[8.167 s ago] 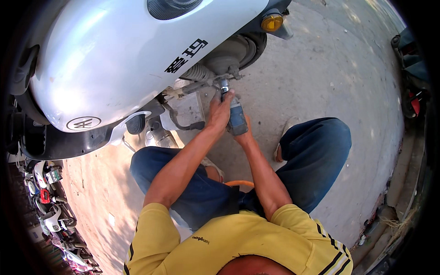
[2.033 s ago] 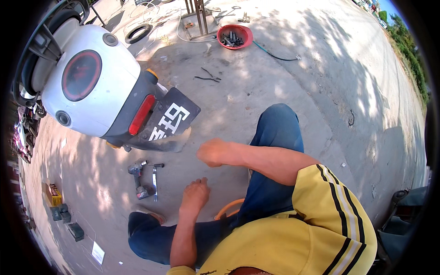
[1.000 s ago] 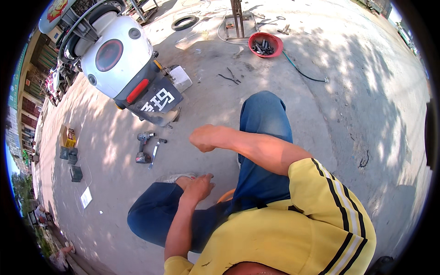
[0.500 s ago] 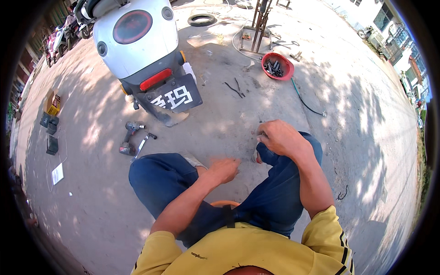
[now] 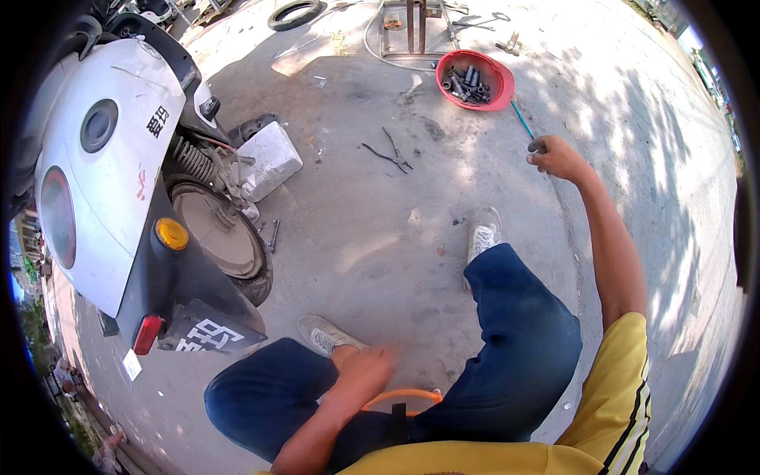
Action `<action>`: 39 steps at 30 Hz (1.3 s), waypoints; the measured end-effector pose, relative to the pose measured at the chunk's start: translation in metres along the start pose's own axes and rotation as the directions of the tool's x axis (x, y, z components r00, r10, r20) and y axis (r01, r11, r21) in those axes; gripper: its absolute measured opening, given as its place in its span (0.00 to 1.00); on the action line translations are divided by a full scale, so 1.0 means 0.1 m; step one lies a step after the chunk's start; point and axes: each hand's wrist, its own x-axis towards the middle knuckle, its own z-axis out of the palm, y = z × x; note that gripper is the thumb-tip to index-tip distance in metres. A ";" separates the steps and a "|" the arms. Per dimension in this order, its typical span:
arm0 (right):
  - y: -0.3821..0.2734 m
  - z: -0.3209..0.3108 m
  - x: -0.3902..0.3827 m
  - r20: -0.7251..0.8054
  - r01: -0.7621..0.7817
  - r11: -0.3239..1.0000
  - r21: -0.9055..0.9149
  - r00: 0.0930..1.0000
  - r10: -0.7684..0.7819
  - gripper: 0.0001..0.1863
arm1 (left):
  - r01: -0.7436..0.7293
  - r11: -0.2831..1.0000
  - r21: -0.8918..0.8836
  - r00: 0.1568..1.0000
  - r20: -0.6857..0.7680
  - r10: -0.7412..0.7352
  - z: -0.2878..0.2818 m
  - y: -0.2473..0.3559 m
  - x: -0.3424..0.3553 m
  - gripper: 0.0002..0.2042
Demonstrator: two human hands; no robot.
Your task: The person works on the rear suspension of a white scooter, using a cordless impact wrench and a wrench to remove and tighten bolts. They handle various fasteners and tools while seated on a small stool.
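My right hand is stretched out to the right, its fingers curled at the lower end of a thin green hose. The hose runs from beside a red hard hat to my fingers, which hide its end. Several dark sockets lie inside the upturned hat. My left hand hovers over my left shin, smeared by motion, so its fingers cannot be read. Left of the hat, a pair of pliers lies spread on the ground.
A white scooter stands at the left, its rear wheel exposed beside a white block. Small metal tools lie by the wheel. Farther off are a tire and a metal stand. An orange rim shows between my legs.
My right hand has gone from my right knee out to the green hose. My view has swung, bringing the scooter's side and wheel into sight. The left hand stays near my left leg.
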 end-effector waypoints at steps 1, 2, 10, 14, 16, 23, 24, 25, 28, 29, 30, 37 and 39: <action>0.16 0.14 0.26 0.007 -0.045 0.996 0.083 0.999 0.044 0.24 | 0.047 0.999 0.016 0.997 0.065 -0.048 -0.05 -0.07 0.12 0.15; 0.33 0.30 0.50 0.015 -0.072 0.979 0.192 0.997 0.071 0.29 | 0.102 0.994 0.030 0.985 0.134 -0.105 -0.03 -0.15 0.21 0.14; 0.97 1.19 2.02 -0.101 -0.121 0.700 0.704 0.958 0.267 0.55 | 0.393 0.905 -0.164 0.902 0.262 -0.344 -0.16 -0.45 0.82 0.20; 1.23 1.39 2.61 -0.204 -0.061 0.574 0.816 0.900 0.386 0.60 | 0.467 0.855 -0.226 0.874 0.263 -0.408 -0.03 -0.59 0.96 0.21; 1.32 1.36 2.93 -0.294 0.013 0.518 0.855 0.835 0.465 0.62 | 0.517 0.817 -0.257 0.846 0.298 -0.442 -0.06 -0.67 1.03 0.21; 1.24 1.13 3.61 -0.280 0.140 0.301 0.943 0.823 0.494 0.38 | 0.561 0.766 -0.312 0.824 0.293 -0.484 -0.16 -0.86 1.13 0.20; 1.22 1.15 3.67 -0.253 0.142 0.249 0.958 0.825 0.505 0.33 | 0.566 0.764 -0.309 0.821 0.296 -0.489 -0.17 -0.89 1.15 0.20; 1.20 1.18 3.70 -0.227 0.142 0.199 0.970 0.826 0.517 0.28 | 0.592 0.746 -0.304 0.800 0.333 -0.499 -0.21 -0.89 1.21 0.20; 0.97 1.53 3.75 -0.323 0.143 0.436 0.889 0.870 0.372 0.15 | 0.617 0.733 -0.287 0.770 0.411 -0.488 -0.25 -0.91 1.36 0.21; 0.87 1.66 3.73 -0.389 0.180 0.518 0.836 0.861 0.327 0.13 | 0.600 0.746 -0.289 0.782 0.409 -0.471 -0.15 -0.95 1.32 0.21; 0.96 1.85 3.69 -0.423 0.227 0.504 0.834 0.849 0.317 0.13 | 0.572 0.768 -0.288 0.800 0.404 -0.444 -0.10 -0.98 1.33 0.22; 0.67 2.17 3.07 -0.316 0.217 0.325 0.920 0.903 0.290 0.12 | 0.560 0.778 -0.284 0.803 0.416 -0.426 -0.26 -0.93 1.48 0.27; 0.70 2.25 2.99 -0.334 0.218 0.383 0.898 0.903 0.269 0.09 | 0.554 0.779 -0.292 0.807 0.417 -0.418 -0.08 -0.99 1.38 0.27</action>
